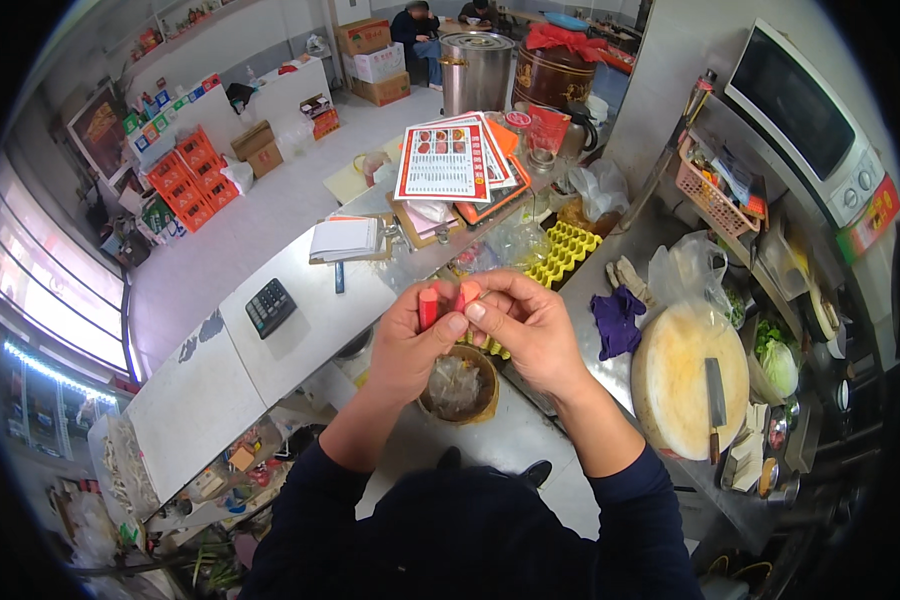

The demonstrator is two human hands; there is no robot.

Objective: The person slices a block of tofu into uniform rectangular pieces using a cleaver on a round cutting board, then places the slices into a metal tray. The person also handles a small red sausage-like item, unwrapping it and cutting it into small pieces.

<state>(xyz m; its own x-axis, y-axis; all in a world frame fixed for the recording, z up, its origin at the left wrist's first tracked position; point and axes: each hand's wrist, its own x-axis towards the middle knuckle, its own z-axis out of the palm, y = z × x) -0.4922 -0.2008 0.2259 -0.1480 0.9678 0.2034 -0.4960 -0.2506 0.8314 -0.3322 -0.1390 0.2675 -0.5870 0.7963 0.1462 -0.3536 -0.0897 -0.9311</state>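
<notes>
My left hand [410, 345] is closed around a red-wrapped sausage piece [428, 310], its pinkish end pointing up between the fingers. A second sausage piece [468, 292], pink-orange at its exposed end, sits where the fingertips of both hands meet. My right hand [532, 328] pinches this second piece between thumb and forefinger. The lower parts of both pieces are hidden by my fingers. Both hands are raised in front of me, above a brown bin [485, 405] lined with a clear plastic bag.
On the left, a calculator [269, 307] and a clipboard [347, 240] lie on the counter [205, 400]. Menu sheets [443, 165] and yellow egg trays [560, 255] are ahead. Rightward, a cleaver [715, 400] rests on a round chopping block [680, 360] beside a purple cloth [618, 322]. Two people sit far back.
</notes>
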